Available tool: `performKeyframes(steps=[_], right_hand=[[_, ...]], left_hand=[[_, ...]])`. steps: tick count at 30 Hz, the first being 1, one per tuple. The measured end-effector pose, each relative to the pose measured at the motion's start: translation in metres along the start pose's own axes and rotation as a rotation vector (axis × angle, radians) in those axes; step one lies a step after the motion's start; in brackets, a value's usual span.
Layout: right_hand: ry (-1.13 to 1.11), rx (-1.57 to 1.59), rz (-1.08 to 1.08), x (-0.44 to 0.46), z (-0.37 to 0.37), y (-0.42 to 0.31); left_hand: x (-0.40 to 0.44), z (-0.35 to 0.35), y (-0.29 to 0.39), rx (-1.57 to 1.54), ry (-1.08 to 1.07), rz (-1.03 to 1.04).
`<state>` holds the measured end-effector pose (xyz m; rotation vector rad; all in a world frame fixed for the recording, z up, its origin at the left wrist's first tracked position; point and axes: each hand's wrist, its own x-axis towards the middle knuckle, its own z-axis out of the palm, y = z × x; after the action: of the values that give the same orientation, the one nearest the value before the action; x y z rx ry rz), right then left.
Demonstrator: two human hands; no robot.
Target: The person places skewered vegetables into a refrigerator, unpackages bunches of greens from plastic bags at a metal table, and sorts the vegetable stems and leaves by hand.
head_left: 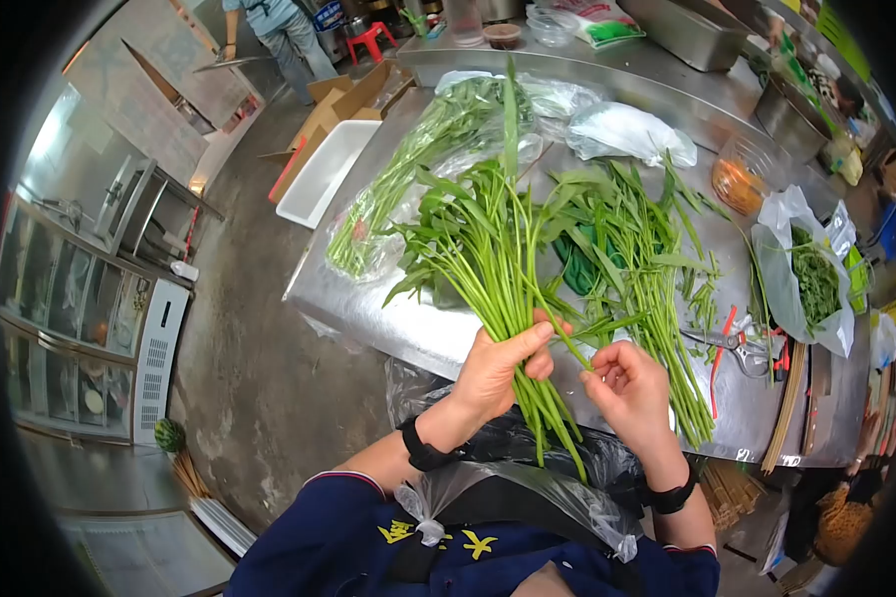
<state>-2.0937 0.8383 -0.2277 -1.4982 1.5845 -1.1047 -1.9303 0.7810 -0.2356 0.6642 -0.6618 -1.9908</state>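
Note:
My left hand (498, 370) is closed round the stems of a bunch of water spinach (480, 261), held up over the table's near edge with its leaves pointing away from me. The fingers of my right hand (629, 390) pinch the end of a single stem (564, 336) that slants out from the bunch. To the right lies a second pile of water spinach (649, 289) on the steel table (388, 323). Long greens in a clear plastic bag (360, 227) rest at the left. Scissors (735, 341) lie right of the pile, near short cut pieces (702, 306).
A white bag of dark greens (811, 274) and a clear tub of orange shreds (739, 177) stand at the right. Beyond the table's left edge are a white bin (329, 171) and a cardboard box (353, 102). Another person (287, 42) stands at the far left.

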Motion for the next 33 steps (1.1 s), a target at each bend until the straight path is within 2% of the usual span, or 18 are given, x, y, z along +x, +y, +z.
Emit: performKeyframes(steps=[8,10,23,25,33], right_hand=[[-0.133,-0.056,-0.077,0.002,0.01,-0.005],[-0.164,0.022,0.028,0.001,0.01,-0.009],[-0.226,0.053,-0.01,0.004,0.017,-0.002],[-0.25,0.202,0.089,0.001,0.02,0.0],[-0.243,0.11,0.006,0.012,0.018,-0.01]], left_hand=[[0.0,-0.005,0.0,-0.014,-0.043,-0.021],[0.0,-0.004,0.0,-0.03,-0.045,0.0],[-0.004,-0.008,-0.003,0.017,-0.076,-0.018],[-0.003,-0.008,-0.004,0.035,-0.063,-0.02],[-0.004,-0.009,-0.002,0.122,-0.022,-0.029]])
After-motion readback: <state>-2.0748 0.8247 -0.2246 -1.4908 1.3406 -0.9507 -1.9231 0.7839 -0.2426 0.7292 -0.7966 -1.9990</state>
